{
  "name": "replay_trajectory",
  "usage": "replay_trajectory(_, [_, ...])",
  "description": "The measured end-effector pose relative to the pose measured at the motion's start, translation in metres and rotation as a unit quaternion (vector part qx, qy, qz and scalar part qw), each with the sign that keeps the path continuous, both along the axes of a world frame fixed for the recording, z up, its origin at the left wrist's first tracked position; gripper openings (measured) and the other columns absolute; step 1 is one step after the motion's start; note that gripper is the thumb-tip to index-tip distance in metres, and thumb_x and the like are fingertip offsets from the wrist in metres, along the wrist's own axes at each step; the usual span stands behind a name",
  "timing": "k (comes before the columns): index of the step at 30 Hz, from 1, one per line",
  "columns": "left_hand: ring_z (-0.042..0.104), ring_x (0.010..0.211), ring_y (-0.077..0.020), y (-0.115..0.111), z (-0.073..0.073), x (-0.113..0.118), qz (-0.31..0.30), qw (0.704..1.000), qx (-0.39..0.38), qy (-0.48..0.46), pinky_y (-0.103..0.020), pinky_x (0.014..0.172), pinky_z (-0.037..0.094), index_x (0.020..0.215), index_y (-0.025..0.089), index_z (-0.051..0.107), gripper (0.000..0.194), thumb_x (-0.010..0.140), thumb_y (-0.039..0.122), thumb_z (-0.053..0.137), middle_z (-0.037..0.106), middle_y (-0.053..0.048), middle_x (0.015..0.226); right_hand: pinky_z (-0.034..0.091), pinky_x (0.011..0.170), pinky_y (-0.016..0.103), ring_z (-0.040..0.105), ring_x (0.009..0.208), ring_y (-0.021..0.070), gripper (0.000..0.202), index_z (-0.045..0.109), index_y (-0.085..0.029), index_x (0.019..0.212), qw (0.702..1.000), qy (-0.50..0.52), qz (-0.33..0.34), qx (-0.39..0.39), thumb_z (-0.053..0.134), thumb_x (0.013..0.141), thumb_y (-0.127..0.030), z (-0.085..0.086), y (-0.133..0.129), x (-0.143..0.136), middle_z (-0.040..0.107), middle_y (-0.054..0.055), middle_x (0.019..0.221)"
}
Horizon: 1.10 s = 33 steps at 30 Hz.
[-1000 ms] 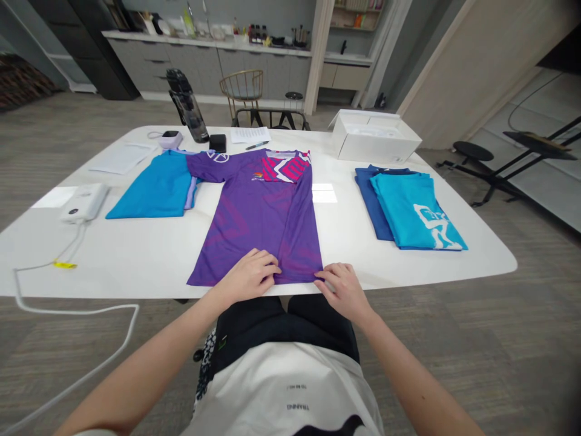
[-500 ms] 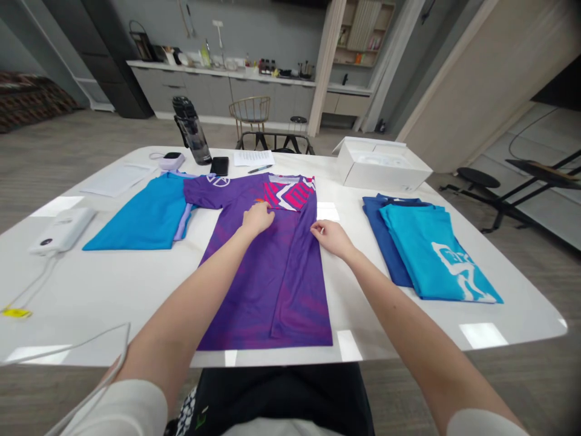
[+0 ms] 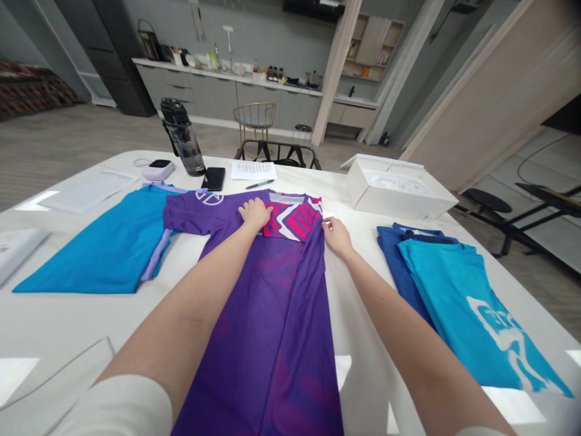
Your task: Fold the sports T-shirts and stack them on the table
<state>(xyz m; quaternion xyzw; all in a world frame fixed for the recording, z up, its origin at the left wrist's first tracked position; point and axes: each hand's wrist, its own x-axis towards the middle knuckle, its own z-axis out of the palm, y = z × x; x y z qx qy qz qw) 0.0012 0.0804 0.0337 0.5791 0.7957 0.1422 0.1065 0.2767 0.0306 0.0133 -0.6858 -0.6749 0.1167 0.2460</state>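
Observation:
A purple T-shirt [image 3: 254, 315] lies on the white table, its right side folded inward in a long strip. A pink and white pattern shows below its collar, and one sleeve stretches out to the left. Resting on the shirt just left of the collar is my left hand [image 3: 255, 213], fingers spread on the fabric. At the folded right edge, near the shoulder, my right hand [image 3: 336, 235] pinches the cloth between thumb and fingers. The outstretched sleeve overlaps a folded blue garment [image 3: 100, 245] with a lilac piece of cloth [image 3: 157, 257] beneath it.
Folded turquoise [image 3: 458, 290] and dark blue shirts [image 3: 394, 260] lie to the right. An open white box [image 3: 399, 197] stands behind them. A water bottle [image 3: 187, 145], phone [image 3: 213, 179], pen [image 3: 259, 184] and paper sheet [image 3: 253, 171] sit at the back. A white cable [image 3: 59, 369] runs at the left.
My view has come closer to the table. Both hands have moved up along the shirt towards its shoulders, and the left hand's fingers have spread out more.

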Motion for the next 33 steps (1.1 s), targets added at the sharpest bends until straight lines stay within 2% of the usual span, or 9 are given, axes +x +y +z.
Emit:
replay_trajectory(4, [0.051,0.13,-0.0391,0.015,-0.006,-0.001,0.015,0.999,0.003,-0.039,-0.055,0.106,0.037,0.114,0.021,0.065,0.038,0.089,0.047,0.06,0.06,-0.018,0.136,0.045,0.084,0.036,0.064,0.098,0.0247,0.029,0.063,-0.023,0.119,1.0,-0.024,-0.001,0.003,0.043,0.101,-0.034,-0.001,-0.002,-0.003,0.069,0.009,0.109])
replay_trajectory(8, [0.059,0.119,-0.0347,0.017,-0.005,-0.001,-0.007,0.995,0.057,-0.084,-0.053,0.102,0.04,0.1,0.025,0.064,0.018,0.095,0.038,0.053,0.07,-0.013,0.115,0.045,0.082,0.036,0.064,0.094,0.0245,0.028,0.062,-0.024,0.117,1.0,-0.023,0.0,-0.015,0.043,0.101,-0.035,0.003,0.008,-0.003,0.07,0.008,0.105])
replay_trajectory(12, [0.067,0.099,-0.029,0.009,0.008,-0.004,-0.019,0.977,0.156,-0.14,-0.04,0.087,0.047,0.117,0.025,0.054,0.022,0.102,0.033,0.039,0.071,-0.011,0.099,0.044,0.084,0.037,0.064,0.096,0.0255,0.029,0.061,-0.024,0.118,0.999,-0.023,-0.014,-0.022,0.045,0.101,-0.04,0.005,0.019,-0.006,0.07,0.007,0.103])
replay_trajectory(16, [0.067,0.095,-0.027,0.01,0.015,-0.023,-0.031,0.965,0.229,-0.121,-0.035,0.084,0.047,0.12,0.024,0.053,0.024,0.104,0.034,0.037,0.069,-0.009,0.096,0.043,0.089,0.041,0.063,0.099,0.0262,0.03,0.061,-0.024,0.118,0.999,-0.036,-0.022,-0.019,0.045,0.101,-0.043,0.002,0.021,-0.01,0.07,0.009,0.107])
replay_trajectory(20, [0.067,0.096,-0.0266,0.015,0.009,-0.046,0.021,0.975,0.189,-0.113,-0.035,0.087,0.049,0.125,0.021,0.052,0.029,0.103,0.032,0.038,0.068,-0.011,0.099,0.042,0.093,0.043,0.062,0.102,0.0273,0.03,0.061,-0.022,0.119,0.999,-0.042,-0.024,-0.018,0.044,0.102,-0.041,0.0,0.019,-0.012,0.068,0.011,0.111])
replay_trajectory(22, [0.065,0.107,-0.0276,0.01,0.007,-0.051,0.035,0.981,0.166,-0.098,-0.036,0.093,0.049,0.134,0.018,0.048,0.036,0.102,0.033,0.038,0.066,-0.015,0.115,0.043,0.093,0.044,0.061,0.104,0.0283,0.031,0.061,-0.022,0.12,0.999,-0.045,-0.024,-0.016,0.044,0.102,-0.041,0.001,0.016,-0.012,0.067,0.012,0.114])
replay_trajectory(26, [0.042,0.141,-0.0303,-0.023,0.01,-0.043,-0.082,0.982,0.167,0.017,-0.043,0.117,0.033,0.149,0.019,0.04,0.05,0.101,0.033,0.04,0.044,-0.018,0.154,0.043,0.094,0.045,0.056,0.113,0.0317,0.033,0.062,-0.021,0.122,0.997,-0.073,-0.003,0.033,0.044,0.102,-0.042,0.008,0.001,-0.02,0.063,0.015,0.123])
replay_trajectory(30, [0.022,0.154,-0.0273,-0.065,0.005,-0.028,-0.26,0.959,0.085,0.075,-0.048,0.125,0.015,0.155,0.028,0.039,0.054,0.103,0.042,0.036,0.032,-0.007,0.165,0.04,0.104,0.046,0.053,0.123,0.0307,0.039,0.061,-0.021,0.129,0.989,-0.096,0.093,0.061,0.04,0.104,-0.042,0.015,-0.029,-0.04,0.061,0.015,0.132])
replay_trajectory(33, [0.019,0.156,-0.0274,-0.083,-0.008,-0.026,-0.308,0.949,0.017,0.063,-0.052,0.126,0.012,0.158,0.032,0.035,0.061,0.102,0.055,0.033,0.027,-0.005,0.168,0.029,0.116,0.052,0.042,0.141,0.0298,0.052,0.05,-0.023,0.147,0.978,-0.117,0.172,0.016,0.036,0.105,-0.05,0.012,-0.051,-0.055,0.049,0.013,0.153])
